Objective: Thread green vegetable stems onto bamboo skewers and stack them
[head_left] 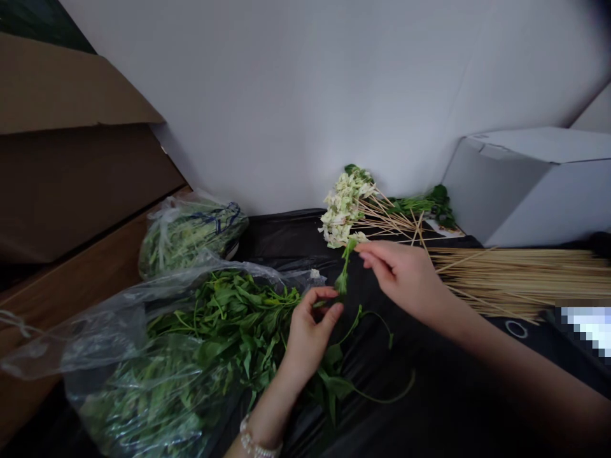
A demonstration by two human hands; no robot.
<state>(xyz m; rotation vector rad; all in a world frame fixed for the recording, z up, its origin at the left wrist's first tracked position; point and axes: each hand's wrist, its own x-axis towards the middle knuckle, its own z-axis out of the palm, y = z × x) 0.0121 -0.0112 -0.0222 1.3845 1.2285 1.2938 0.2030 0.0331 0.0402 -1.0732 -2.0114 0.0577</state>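
Note:
A leafy green sprig runs upright between my two hands. My right hand is closed, its thumb and forefinger pinched at the sprig's upper end. Whether a thin stick is also inside that hand is hidden. Below, my left hand has its fingers curled with the tips at the sprig's lower leaves; a beaded bracelet circles the wrist. Beside and beneath the left hand lies a heap of leafy greens, spilling from a clear plastic bag. Several loose stems trail over the black sheet.
Skewers carrying pale, frilly pieces lie against the white wall, near more greens. Bare bamboo skewers lie at right before a white box. A second bag of greens and a cardboard box stand at left.

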